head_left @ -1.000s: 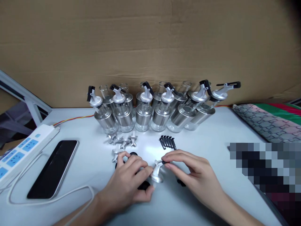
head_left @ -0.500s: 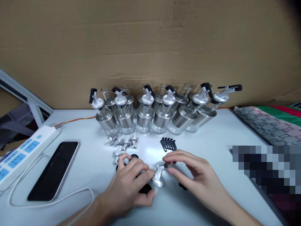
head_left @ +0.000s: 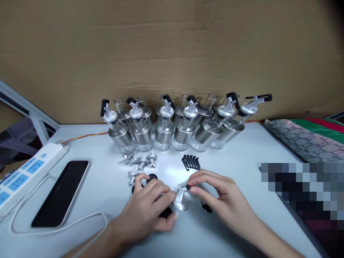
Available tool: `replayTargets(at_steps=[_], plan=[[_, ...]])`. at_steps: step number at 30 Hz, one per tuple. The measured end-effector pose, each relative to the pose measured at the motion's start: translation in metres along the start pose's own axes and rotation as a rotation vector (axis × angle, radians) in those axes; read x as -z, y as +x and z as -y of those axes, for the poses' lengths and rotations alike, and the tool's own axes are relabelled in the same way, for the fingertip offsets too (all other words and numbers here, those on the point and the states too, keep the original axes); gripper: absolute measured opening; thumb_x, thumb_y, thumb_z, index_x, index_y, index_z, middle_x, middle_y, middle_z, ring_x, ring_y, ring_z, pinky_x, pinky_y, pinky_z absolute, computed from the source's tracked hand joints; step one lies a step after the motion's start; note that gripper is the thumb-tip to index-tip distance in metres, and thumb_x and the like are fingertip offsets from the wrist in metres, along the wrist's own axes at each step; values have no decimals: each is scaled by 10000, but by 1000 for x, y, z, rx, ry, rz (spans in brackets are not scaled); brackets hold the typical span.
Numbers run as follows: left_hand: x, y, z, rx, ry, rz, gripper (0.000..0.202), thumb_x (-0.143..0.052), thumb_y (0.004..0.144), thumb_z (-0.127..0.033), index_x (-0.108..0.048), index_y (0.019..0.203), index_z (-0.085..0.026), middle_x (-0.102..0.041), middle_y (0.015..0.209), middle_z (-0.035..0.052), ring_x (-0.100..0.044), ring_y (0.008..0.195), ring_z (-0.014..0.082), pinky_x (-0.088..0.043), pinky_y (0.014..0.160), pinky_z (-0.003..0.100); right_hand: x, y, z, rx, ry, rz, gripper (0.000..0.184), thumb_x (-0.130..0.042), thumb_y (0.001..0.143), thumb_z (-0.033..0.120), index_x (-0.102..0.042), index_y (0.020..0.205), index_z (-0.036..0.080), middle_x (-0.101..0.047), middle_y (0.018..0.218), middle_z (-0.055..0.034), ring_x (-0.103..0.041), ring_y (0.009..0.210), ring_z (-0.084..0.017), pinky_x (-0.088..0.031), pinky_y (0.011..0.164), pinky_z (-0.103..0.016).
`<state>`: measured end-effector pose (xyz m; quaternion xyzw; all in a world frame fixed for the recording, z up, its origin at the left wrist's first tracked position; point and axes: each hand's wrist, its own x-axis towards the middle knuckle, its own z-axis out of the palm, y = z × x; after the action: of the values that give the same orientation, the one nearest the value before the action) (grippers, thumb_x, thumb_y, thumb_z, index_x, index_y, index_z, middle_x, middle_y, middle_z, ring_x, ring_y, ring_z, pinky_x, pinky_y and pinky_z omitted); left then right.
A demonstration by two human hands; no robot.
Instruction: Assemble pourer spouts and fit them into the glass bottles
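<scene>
A silver pourer spout (head_left: 180,201) stands on the table in the head view, its nozzle pointing up to the right. My left hand (head_left: 146,206) is curled with its fingertips at the spout's left side, steadying it. Black round stoppers (head_left: 166,213) lie partly hidden under this hand. My right hand (head_left: 219,197) pinches the small black tip (head_left: 187,187) at the nozzle's end between thumb and index finger. Behind it, several slim black levers (head_left: 191,162) lie in a row. Loose silver spout bodies (head_left: 141,163) are heaped beyond my left hand.
Glass bottles with metal sleeves (head_left: 163,132) stand along a cardboard wall (head_left: 172,53); the front ones carry pourers. At left lie a phone (head_left: 61,193), a white cable (head_left: 61,228) and a power strip (head_left: 24,172). Small black parts (head_left: 206,208) lie beneath my right hand. Patterned fabric (head_left: 290,138) is at right.
My right thumb and index finger have closed in on the black tip at the nozzle. My left hand keeps its hold at the spout. The whole view has shifted slightly.
</scene>
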<state>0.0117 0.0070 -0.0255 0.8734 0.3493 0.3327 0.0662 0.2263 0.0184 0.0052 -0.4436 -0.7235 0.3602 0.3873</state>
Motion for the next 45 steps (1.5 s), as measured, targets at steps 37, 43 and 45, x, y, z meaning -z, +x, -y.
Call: replayTargets(at_steps=[37,43,45], plan=[[6,4,1,-58,52,59,137,-513,861,-281,-588,917,-180,-688,802,-6,-616,721,152,-257,898,394,-2,-2,4,119,-82,-15,91,-604,865,163,-670,817,203,-712,789,-45,-674,719,-166,-534,652,-272],[6,3,2,-38,41,32,137,-540,851,-289,-576,940,-193,-691,816,-9,-622,736,152,-264,915,393,-3,-2,7,36,-86,-39,58,-617,857,233,-670,840,217,-723,832,-50,-681,775,-190,-543,699,-303],[6,3,2,-31,35,32,132,-544,854,-294,-572,939,-198,-691,814,-11,-618,731,149,-265,916,392,-5,-2,7,2,-91,-39,67,-616,857,252,-674,856,218,-725,851,-50,-681,790,-193,-543,710,-308]])
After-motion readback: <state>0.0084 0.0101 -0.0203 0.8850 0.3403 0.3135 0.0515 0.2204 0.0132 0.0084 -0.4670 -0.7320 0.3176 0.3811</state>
